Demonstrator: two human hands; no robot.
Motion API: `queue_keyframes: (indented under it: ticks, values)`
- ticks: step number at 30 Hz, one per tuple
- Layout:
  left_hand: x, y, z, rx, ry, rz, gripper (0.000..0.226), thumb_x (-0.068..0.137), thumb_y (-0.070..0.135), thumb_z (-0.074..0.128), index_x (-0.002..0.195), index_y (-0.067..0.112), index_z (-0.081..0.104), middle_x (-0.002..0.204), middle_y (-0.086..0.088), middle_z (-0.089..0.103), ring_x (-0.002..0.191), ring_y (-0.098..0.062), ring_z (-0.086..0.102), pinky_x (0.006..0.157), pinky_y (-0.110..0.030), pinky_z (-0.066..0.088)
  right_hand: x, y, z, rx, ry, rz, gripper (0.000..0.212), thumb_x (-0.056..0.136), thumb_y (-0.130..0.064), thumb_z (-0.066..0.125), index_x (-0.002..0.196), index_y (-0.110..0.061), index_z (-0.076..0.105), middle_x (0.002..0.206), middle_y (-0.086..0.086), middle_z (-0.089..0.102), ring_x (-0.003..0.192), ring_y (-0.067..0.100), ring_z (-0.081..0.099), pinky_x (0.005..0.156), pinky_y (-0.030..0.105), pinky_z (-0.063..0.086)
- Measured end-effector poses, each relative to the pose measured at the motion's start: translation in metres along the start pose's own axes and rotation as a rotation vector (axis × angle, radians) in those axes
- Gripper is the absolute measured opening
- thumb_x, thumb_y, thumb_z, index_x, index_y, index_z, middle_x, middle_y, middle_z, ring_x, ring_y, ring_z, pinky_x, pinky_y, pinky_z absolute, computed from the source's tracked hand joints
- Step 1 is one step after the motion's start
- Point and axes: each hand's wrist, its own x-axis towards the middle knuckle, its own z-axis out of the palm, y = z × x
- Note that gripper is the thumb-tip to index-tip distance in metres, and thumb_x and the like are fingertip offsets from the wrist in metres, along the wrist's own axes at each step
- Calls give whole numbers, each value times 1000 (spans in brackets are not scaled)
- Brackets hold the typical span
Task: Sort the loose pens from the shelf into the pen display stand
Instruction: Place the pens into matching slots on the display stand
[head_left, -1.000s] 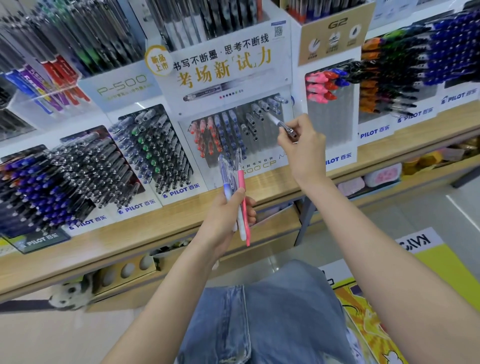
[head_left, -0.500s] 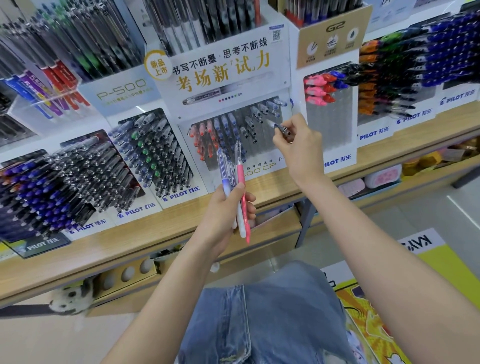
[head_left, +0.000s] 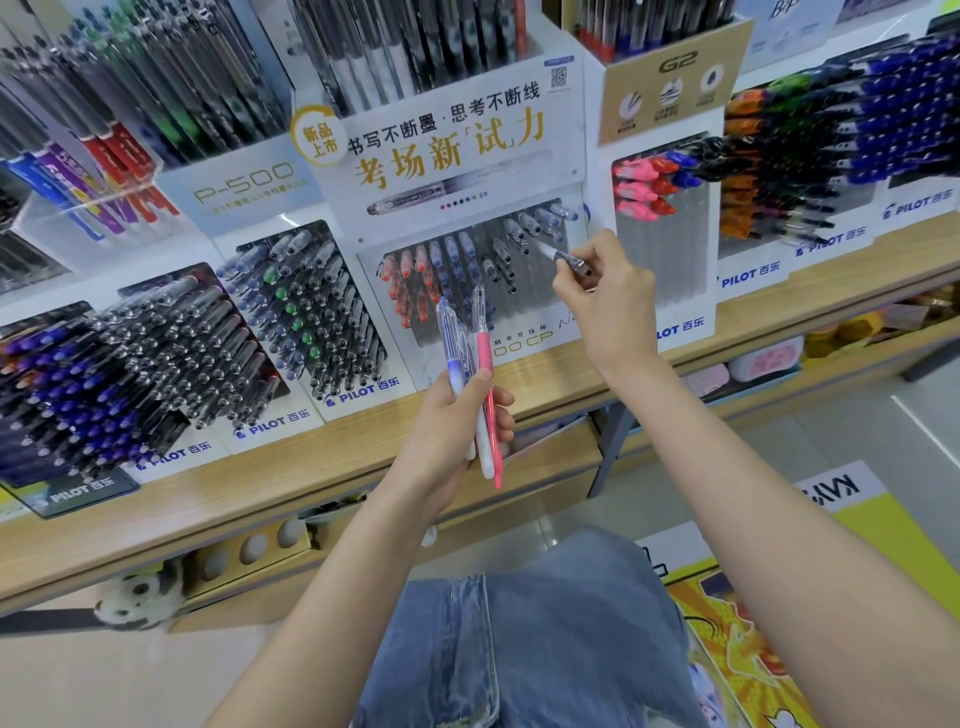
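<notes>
Now my right hand (head_left: 610, 304) fingers (head_left: 569, 286) pinch a pen (head_left: 563, 256) slanting up-left toward the "考场新试力" stand (head_left: 441, 156); my left hand (head_left: 449, 423) grips upright pens (head_left: 484, 358).

Stationery shop, viewed from standing height. Faced a long wooden shelf (head_left: 311, 467) lined with cardboard pen display stands (head_left: 457, 156), packed with pens (head_left: 311, 322) grouped by colour and printed with PILOT brand labels (head_left: 363, 389) and Chinese promotional slogans. Glimpsed further small goods (head_left: 763, 361) on a lower ledge.
</notes>
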Motion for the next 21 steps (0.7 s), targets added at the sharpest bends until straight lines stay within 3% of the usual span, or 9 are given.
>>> queue_keyframes:
  ticks: [4,9,13,18,21]
  values:
    - [0,2,-1,8,8,-14,31,100,28,41,80,9,56,64,-3,56,50,-9,54,49,-18,49,4,-3,3,-13,-18,-24,9,89,-13,59,86,-6,53,71,1,59,62,19,58,58,28,48]
    - [-2,3,0,-14,14,-14,31,100,27,41,77,11,56,65,-3,56,49,-8,53,48,-18,49,7,5,8,-17,-73,79,8,89,-13,58,89,-6,55,80,9,65,72,24,62,67,34,51]
    - [-3,2,1,3,11,-20,32,100,29,41,79,10,56,62,-3,55,48,-8,53,46,-17,48,16,3,16,-34,-60,84,8,90,-13,58,95,-6,58,85,7,66,73,19,61,68,27,51]
    - [-5,3,2,25,11,2,32,100,29,42,78,12,56,65,-3,57,53,-10,54,47,-20,49,26,1,31,-98,-71,99,11,90,-11,58,100,-8,60,92,9,68,82,21,63,76,38,53]
    - [-4,4,1,30,27,44,27,100,28,43,82,12,56,68,-3,59,58,-13,54,57,-24,50,31,0,33,-148,-67,107,15,90,-14,59,103,-8,62,94,10,69,85,24,64,76,39,53]
